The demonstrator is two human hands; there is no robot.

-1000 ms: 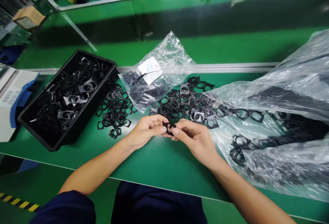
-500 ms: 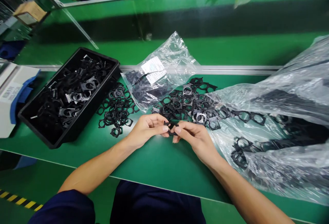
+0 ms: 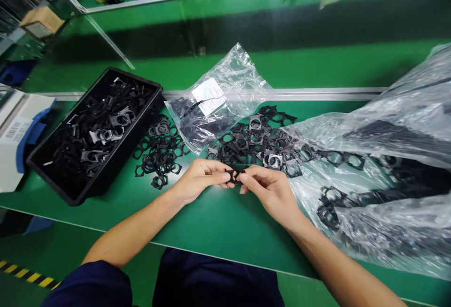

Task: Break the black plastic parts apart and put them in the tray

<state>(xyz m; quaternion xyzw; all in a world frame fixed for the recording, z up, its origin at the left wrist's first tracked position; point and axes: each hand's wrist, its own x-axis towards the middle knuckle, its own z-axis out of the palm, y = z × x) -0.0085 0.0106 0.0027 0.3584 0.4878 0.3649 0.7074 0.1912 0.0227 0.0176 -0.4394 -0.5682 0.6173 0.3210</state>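
Between my two hands, just above the green table, is a small black plastic ring plate (image 3: 234,175) with a round opening. My left hand (image 3: 204,178) pinches its left end between thumb and fingers. The right end is pinched by my right hand (image 3: 266,187), so both hands are closed on the same part. Fingers cover much of it. Behind my hands lies a loose heap of similar black ring plates (image 3: 246,140), several with grey faces. A smaller pile of black rings (image 3: 160,154) sits to the left of it.
A black bin (image 3: 79,199) full of black parts stands at the left, beside a white and blue box (image 3: 14,133). A labelled clear plastic bag (image 3: 236,77) lies behind the heaps. Large clear plastic sheeting (image 3: 387,246) with more black parts covers the right side.
The ring plate has been tilted, so its round opening now faces me more. Both hands keep hold of it in nearly the same spot.
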